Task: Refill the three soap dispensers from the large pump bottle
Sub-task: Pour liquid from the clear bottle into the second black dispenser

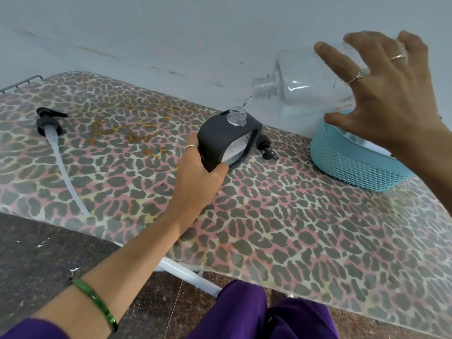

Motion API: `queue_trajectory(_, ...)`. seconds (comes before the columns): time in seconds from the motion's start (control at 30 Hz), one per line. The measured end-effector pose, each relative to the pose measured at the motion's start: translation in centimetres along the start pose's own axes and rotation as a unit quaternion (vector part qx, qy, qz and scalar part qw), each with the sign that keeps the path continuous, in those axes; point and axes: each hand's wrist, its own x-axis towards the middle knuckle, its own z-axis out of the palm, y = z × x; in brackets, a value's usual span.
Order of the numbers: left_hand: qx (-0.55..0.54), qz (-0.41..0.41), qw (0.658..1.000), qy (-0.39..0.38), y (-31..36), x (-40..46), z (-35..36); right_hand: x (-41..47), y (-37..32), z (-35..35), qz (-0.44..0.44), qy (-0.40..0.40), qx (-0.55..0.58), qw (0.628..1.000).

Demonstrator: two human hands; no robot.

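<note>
Pouring from the tipped large bottle (305, 89) into the first dispenser (228, 143) — steady both.

The right hand (381, 94) holds the clear large bottle tilted, fingers spread wide around its body; a thin stream falls from its neck into the dispenser's open mouth. The left hand (198, 170) grips the dispenser's dark casing, fingers curled round its side, holding it tilted on the bench (293, 228). Keep the neck close above the mouth and the tilt shallow, as the mouth is narrow and spill looks likely. The large pump (49, 123) lies at far left with its tube; a small pump (266, 149) lies just behind the dispenser. A blue basket (349, 162) sits at right. The bench wears a leopard-print cover — pale wall behind, speckled floor below.
</note>
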Motion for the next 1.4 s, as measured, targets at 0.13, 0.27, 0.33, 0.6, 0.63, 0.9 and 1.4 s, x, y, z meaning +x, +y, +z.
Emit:
queue_trajectory(0.13,-0.011,-0.004,1.0,-0.001,-0.07,0.07,-0.04,-0.01,-0.05,0.0,-0.002,0.001,-0.001,1.0)
queue_trajectory(0.27,-0.014,-0.007,1.0,0.0,-0.16,0.03,-0.02,0.08,0.11,-0.13,-0.003,0.001,-0.003,1.0)
queue_trajectory(0.33,-0.011,-0.007,1.0,0.001,-0.2,0.0,-0.02,0.06,0.09,-0.11,-0.004,0.0,-0.006,1.0)
queue_trajectory(0.6,-0.006,-0.008,1.0,-0.001,-0.31,0.03,-0.01,0.19,0.1,-0.12,-0.009,-0.003,-0.015,1.0)
queue_trajectory(0.63,-0.006,-0.01,1.0,-0.001,-0.31,0.04,-0.02,0.2,0.07,-0.12,-0.01,-0.003,-0.016,1.0)
queue_trajectory(0.9,-0.004,-0.025,1.0,-0.001,0.06,-0.02,-0.05,0.3,0.1,-0.22,-0.018,-0.001,-0.024,1.0)
queue_trajectory(1.4,0.01,-0.029,1.0,0.003,0.28,0.03,0.02,0.63,0.33,-0.45,-0.03,0.005,-0.038,0.999)
